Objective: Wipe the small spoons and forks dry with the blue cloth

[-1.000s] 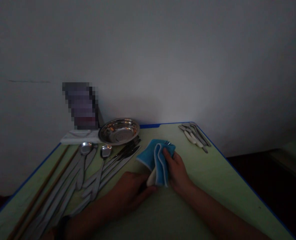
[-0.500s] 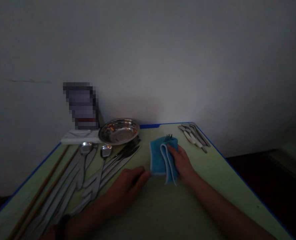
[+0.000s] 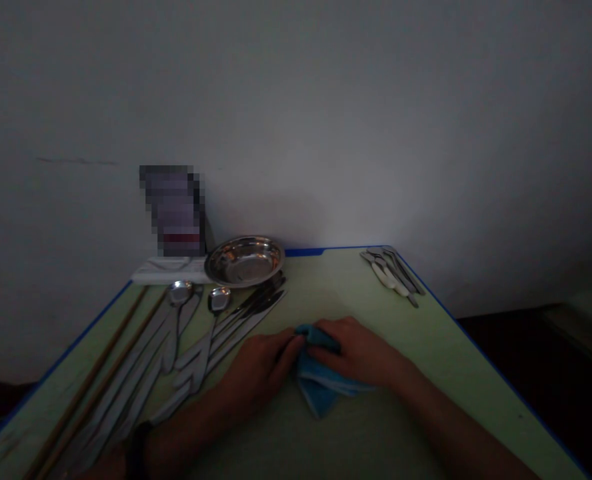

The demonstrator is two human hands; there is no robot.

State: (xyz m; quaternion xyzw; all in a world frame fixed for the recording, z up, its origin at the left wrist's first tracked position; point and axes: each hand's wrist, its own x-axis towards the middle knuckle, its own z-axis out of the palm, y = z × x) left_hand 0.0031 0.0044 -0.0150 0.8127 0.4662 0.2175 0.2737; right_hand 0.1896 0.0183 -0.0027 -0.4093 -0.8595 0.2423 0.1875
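Near the middle of the table, my right hand [image 3: 351, 347] is closed around a blue cloth [image 3: 319, 393] with a pale edge, and its lower corners hang loose. My left hand [image 3: 266, 360] is pinched against the left side of the cloth, fingertips touching my right hand's fingers. The fork, whose tines showed above the cloth half a second ago, is now hidden between cloth and fingers; its handle end appears to lie in my left hand. Left of that hand lie several table knives [image 3: 246, 323] and a spoon [image 3: 219, 300].
A steel bowl [image 3: 246, 263] stands at the back beside a white block [image 3: 169, 270] and a blurred upright panel [image 3: 176, 210]. Long wooden chopsticks [image 3: 96, 373] and another spoon [image 3: 180, 293] lie left. Several small utensils [image 3: 393, 277] lie at the back right, near the blue table edge.
My right hand has brought the cloth down and left to my left hand, folding it over. The fork tines have gone out of sight. The view has shifted slightly.
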